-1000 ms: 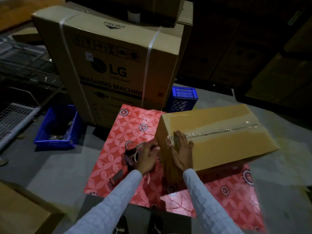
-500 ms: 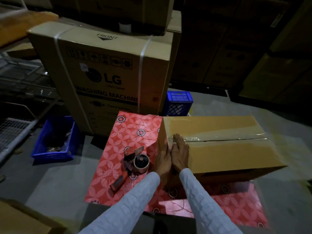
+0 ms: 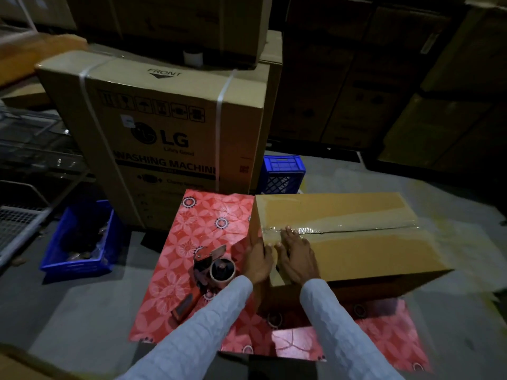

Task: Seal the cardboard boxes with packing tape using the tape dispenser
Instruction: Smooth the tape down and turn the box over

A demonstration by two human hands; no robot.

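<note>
I had both hands flat on the near end of the cardboard box (image 3: 354, 242), which lay on the red floral mat (image 3: 175, 272) spread over the concrete floor. My right hand (image 3: 297, 256) rested on the top flap with its fingers straight, the fingertips touching the strip of clear packing tape (image 3: 329, 229) that ran along the centre seam. My left hand (image 3: 258, 260) pressed open-palmed against the box's corner, fingers straight over the top edge. Neither hand held anything. The tape dispenser (image 3: 215, 268) lay on the mat just beside my left wrist, apart from the box, its roll facing up. Behind the mat stood a large LG washing machine carton (image 3: 170, 138) bound with white straps. A blue crate (image 3: 284, 174) sat just beyond the box, and a blue bin (image 3: 79, 239) stood on the floor to my left.
</note>
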